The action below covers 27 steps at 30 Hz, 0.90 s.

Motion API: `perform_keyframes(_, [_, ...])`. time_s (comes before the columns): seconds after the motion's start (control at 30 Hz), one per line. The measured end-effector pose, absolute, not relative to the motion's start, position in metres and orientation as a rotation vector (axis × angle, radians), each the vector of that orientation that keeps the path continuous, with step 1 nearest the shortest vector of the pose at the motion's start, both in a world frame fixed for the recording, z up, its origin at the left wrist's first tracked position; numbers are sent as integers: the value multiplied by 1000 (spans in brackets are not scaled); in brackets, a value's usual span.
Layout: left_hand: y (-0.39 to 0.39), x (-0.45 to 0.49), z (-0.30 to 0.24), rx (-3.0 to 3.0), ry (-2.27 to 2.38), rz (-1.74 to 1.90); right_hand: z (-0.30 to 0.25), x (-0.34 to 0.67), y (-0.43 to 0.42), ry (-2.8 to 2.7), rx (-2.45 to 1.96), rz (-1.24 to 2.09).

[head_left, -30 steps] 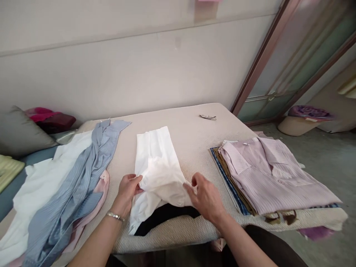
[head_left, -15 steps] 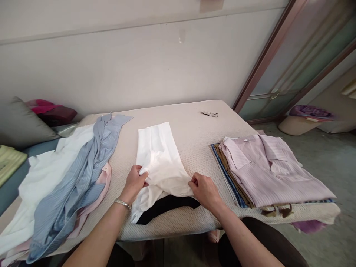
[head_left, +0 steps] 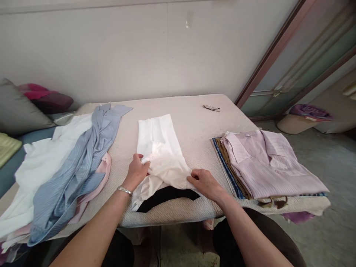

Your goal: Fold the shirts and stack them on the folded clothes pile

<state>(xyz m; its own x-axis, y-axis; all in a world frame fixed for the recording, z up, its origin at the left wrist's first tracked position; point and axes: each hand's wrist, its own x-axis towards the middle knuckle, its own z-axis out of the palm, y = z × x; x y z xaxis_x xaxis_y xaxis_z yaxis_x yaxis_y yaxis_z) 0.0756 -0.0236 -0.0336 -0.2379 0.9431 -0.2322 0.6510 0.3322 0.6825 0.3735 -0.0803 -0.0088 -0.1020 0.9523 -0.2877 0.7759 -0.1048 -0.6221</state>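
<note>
A white garment (head_left: 168, 159), partly folded into a long strip, lies in front of me on the cloth-covered bench (head_left: 191, 129). Its near end shows a black band (head_left: 167, 194) close to the bench's front edge. My left hand (head_left: 137, 170), with a silver bangle on the wrist, pinches the garment's left side. On the opposite side, my right hand (head_left: 204, 181) grips the edge between thumb and fingers. What kind of garment it is I cannot tell.
To the right lies a stack of folded clothes topped by a pale pink striped shirt (head_left: 267, 163). Loose on the left are a blue striped shirt (head_left: 75, 174) and a white garment (head_left: 50, 163). Glasses (head_left: 211, 108) rest at the back, near the wall (head_left: 133, 55).
The camera view has tilted slightly, so everything sits a little higher in the picture. Both hands keep their hold on the white garment, which has hardly moved.
</note>
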Motion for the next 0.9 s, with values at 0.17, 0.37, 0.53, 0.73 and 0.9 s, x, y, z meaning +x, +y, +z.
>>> perform_keyframes(0.17, [-22,76,-31,1460,2010,510,-14,384,-79,-1946,-1908,1026])
perform_keyframes(0.37, [-23,83,-22,1515,2020,468,-1,378,-41,-1946,-2112,695])
perform_keyframes(0.53, [-27,86,-20,1572,2002,488,-7,339,27,-1922,-2242,596])
perform_keyframes(0.73, [-26,84,-27,1615,1995,493,-26,308,70,-1937,-2311,490])
perform_keyframes(0.9, [-27,84,-25,1573,1954,494,-22,313,98,-1948,-2408,506])
